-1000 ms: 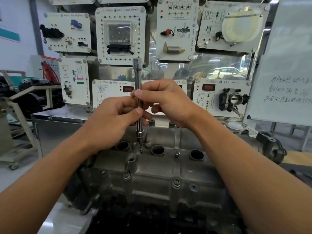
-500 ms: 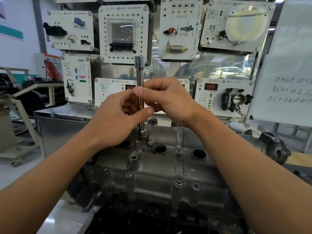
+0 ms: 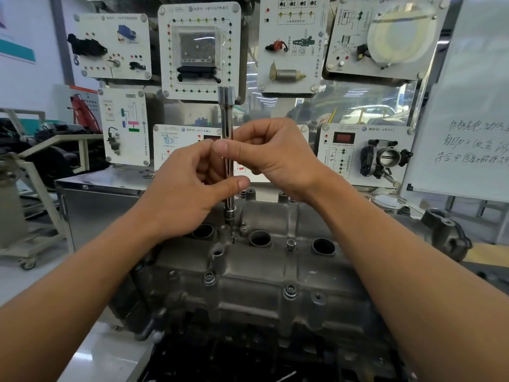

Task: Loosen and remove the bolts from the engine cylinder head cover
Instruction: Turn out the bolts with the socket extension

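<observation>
Spinning a bolt out by hand looks to be the step under way. The engine cylinder head cover (image 3: 261, 268) fills the lower middle of the view, in front of a wall of training panels (image 3: 199, 51). Both hands meet above its far side. The left hand (image 3: 190, 194) has its grip pinching the extension bar (image 3: 228, 125) low on the shaft, between thumb and curled fingers, and the right hand (image 3: 275, 155) pinches it just above. The bar stands upright, its socket end down on the cover between two plug wells.

Three other bolts sit seated: one (image 3: 291, 244) between wells to the right, and two (image 3: 209, 277) (image 3: 289, 292) along the near edge.

The next move, I judge, calls for twirling the bar between the fingers while keeping it plumb, then lifting the bolt clear.

The bolt under the socket is hidden, so how far out it is cannot be told. The right fingertips are behind the shaft, and the engine's near underside is lost in shadow.
</observation>
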The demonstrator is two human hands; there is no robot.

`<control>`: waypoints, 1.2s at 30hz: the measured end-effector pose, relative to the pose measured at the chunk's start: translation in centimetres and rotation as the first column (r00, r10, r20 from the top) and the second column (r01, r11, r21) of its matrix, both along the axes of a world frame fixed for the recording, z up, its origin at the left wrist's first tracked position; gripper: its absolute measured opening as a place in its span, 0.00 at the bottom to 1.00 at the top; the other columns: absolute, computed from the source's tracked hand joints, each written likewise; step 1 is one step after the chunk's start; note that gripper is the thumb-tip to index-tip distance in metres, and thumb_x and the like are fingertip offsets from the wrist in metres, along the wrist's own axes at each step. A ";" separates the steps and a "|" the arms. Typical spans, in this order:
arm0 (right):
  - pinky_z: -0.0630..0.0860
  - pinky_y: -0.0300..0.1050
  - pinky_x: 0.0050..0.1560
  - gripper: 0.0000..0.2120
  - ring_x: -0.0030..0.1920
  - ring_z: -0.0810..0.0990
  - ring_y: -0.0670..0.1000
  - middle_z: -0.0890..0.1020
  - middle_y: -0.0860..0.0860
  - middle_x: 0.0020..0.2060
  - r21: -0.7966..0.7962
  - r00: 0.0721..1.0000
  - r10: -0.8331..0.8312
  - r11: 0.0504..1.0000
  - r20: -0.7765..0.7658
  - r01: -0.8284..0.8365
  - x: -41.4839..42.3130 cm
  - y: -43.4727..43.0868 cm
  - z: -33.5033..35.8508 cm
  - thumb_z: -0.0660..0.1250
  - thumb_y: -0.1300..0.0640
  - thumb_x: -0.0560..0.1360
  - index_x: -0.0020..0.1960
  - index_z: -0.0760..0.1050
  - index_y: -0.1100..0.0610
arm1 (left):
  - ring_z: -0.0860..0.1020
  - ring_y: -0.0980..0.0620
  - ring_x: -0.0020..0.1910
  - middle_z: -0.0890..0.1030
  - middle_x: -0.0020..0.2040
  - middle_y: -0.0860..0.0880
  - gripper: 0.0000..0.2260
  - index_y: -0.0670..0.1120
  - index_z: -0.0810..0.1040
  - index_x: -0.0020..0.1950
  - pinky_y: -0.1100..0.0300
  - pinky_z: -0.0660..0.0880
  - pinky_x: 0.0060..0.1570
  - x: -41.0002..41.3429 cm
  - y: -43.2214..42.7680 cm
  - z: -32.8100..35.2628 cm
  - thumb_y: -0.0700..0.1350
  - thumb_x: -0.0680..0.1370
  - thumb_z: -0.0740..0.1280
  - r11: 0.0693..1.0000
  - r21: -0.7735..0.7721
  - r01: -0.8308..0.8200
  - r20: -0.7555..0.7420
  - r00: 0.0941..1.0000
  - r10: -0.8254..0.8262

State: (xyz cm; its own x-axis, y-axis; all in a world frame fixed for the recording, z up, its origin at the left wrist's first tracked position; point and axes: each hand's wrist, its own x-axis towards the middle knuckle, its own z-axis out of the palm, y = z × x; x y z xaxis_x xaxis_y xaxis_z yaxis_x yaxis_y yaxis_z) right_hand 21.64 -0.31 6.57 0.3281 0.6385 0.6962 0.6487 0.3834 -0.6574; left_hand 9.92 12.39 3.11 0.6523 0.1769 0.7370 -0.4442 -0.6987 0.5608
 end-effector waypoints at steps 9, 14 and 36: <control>0.67 0.35 0.30 0.10 0.29 0.71 0.42 0.77 0.48 0.28 -0.115 0.999 0.045 0.992 -0.013 -0.046 -0.4 -0.3 0.5 0.68 0.60 0.79 0.49 0.82 0.69 | 0.85 0.58 0.46 0.87 0.45 0.57 0.10 0.55 0.82 0.51 0.67 0.80 0.44 -0.6 0.0 -0.4 0.40 0.80 0.66 0.997 -0.028 0.075 -0.089 0.993 -0.077; 0.65 0.35 0.31 0.09 0.28 0.69 0.43 0.74 0.45 0.26 -0.103 0.999 0.050 0.993 -0.003 -0.051 -0.4 -0.2 0.4 0.71 0.58 0.76 0.37 0.82 0.57 | 0.85 0.49 0.40 0.86 0.38 0.49 0.04 0.49 0.82 0.46 0.56 0.83 0.40 -0.4 -0.2 -0.2 0.47 0.74 0.73 0.999 -0.046 -0.009 -0.044 0.999 0.007; 0.67 0.39 0.31 0.06 0.27 0.69 0.47 0.75 0.47 0.24 -0.046 1.000 -0.022 0.999 0.017 0.023 -0.4 0.2 -0.1 0.78 0.57 0.71 0.38 0.83 0.57 | 0.80 0.45 0.33 0.81 0.33 0.46 0.10 0.49 0.80 0.46 0.52 0.78 0.35 -0.3 0.0 -0.4 0.52 0.71 0.75 0.992 0.008 -0.122 -0.001 0.993 0.122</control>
State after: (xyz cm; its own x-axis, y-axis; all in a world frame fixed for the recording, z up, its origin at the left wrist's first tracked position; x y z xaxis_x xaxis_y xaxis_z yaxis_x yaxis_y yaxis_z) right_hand 21.24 -0.09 6.52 0.3314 0.6624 0.6719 0.6680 0.3382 -0.6629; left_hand 9.66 12.38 2.71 0.6272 0.2495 0.7378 -0.3545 -0.7520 0.5557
